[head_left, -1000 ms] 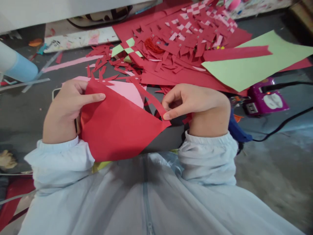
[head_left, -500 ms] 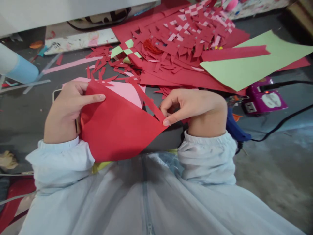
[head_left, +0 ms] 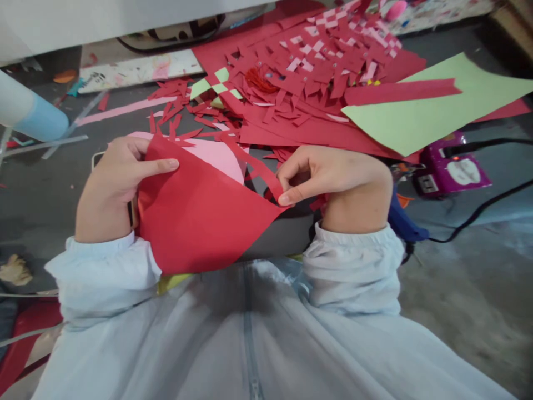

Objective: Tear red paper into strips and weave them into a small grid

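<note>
Between my hands a sheet of red paper is held up over the desk's near edge. My left hand grips its upper left part, thumb on the front and fingers hidden behind. At the sheet's right corner, my right hand pinches the paper between thumb and fingers. A narrow red paper strip runs from that pinch up and leftward; whether it is joined to the sheet I cannot tell. Pink paper shows behind the sheet's upper edge.
Red paper scraps and woven red-and-pink pieces pile up at the back. Green paper with a red strip lies right. A purple power box with cables and a blue tool sit beyond my right arm. A blue-and-white bottle stands left.
My right hand has shifted slightly right and up, with the sheet's corner and the strip following. The strip bows a little more. My left hand keeps its hold.
</note>
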`<state>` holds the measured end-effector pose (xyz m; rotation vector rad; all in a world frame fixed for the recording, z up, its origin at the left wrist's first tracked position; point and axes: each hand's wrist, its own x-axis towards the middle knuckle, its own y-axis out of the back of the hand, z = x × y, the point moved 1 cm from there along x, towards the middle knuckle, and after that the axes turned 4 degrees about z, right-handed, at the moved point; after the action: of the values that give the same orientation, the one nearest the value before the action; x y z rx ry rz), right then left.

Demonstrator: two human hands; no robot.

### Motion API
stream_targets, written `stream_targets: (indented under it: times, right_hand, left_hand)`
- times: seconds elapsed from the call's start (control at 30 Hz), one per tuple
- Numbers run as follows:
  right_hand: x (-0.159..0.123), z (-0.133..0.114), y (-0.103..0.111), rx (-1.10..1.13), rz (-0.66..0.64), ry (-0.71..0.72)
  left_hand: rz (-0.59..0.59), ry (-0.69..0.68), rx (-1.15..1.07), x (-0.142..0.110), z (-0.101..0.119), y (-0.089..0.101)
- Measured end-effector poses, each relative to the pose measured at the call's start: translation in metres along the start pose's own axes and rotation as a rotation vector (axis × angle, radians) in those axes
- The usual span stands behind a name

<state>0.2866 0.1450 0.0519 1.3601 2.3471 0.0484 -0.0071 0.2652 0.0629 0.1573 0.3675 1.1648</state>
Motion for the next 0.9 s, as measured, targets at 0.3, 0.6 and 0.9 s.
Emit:
stream_targets:
  times: [0.3, 0.6, 0.9]
  right_hand:
    - [-0.002, 0.001, 0.001, 0.043, 0.012, -0.024]
    - [0.005, -0.003, -0.001, 0.074, 0.088, 0.021]
    - [0.024, 0.009, -0.009, 0.477, 0.623, 0.062]
  left_hand:
    - [-0.053, 0.009, -0.004, 0.001, -0.002, 0.001]
    - [-0.177, -0.015, 0.135, 0.004, -0.006, 0.001]
    - [-0.265, 0.009, 0.27, -0.002, 0.002, -0.005]
